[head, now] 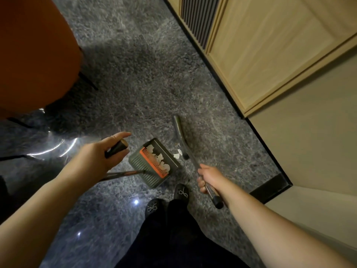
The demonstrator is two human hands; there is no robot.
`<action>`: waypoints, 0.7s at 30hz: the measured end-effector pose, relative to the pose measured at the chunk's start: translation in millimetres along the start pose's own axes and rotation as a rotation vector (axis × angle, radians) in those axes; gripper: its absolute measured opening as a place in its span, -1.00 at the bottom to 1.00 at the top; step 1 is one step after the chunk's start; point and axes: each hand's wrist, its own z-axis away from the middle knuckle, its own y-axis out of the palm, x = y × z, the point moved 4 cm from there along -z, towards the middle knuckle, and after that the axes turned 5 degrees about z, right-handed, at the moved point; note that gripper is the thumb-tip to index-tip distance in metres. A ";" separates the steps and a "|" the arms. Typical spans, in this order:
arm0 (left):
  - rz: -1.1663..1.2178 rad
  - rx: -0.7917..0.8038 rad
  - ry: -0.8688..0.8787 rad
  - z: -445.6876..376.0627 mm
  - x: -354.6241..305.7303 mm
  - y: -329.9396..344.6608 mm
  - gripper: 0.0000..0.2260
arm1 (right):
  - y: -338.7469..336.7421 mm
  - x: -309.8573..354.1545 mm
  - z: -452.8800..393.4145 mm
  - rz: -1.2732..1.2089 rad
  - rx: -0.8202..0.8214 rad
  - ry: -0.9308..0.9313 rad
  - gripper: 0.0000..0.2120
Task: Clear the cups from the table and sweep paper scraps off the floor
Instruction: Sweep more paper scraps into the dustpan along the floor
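Head view showed the left hand point(100, 157) gripping the dustpan point(154, 163) handle, forefinger straight; right hand point(209, 178) fingers curled round the broom point(181, 140). Paper scraps point(177, 154) lay on the floor point(135, 84) (more inside the pan).

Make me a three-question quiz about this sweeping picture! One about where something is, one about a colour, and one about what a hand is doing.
1. Where do most paper scraps lie?
A. in the dustpan
B. on a chair
C. on a shoe

2. What colour is the dustpan's comb strip?
A. blue
B. orange
C. white

3. What is the right hand doing?
A. hanging empty
B. gripping the broom handle
C. touching the floor

Answers:
1 A, white paper scraps sit inside the dustpan.
2 B, the comb strip is orange.
3 B, the right hand wraps the broom handle.
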 end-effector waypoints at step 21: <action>0.077 -0.249 -0.049 59.9 66.2 -74.1 -0.57 | 30.9 48.0 26.4 0.162 0.026 -0.097 -0.55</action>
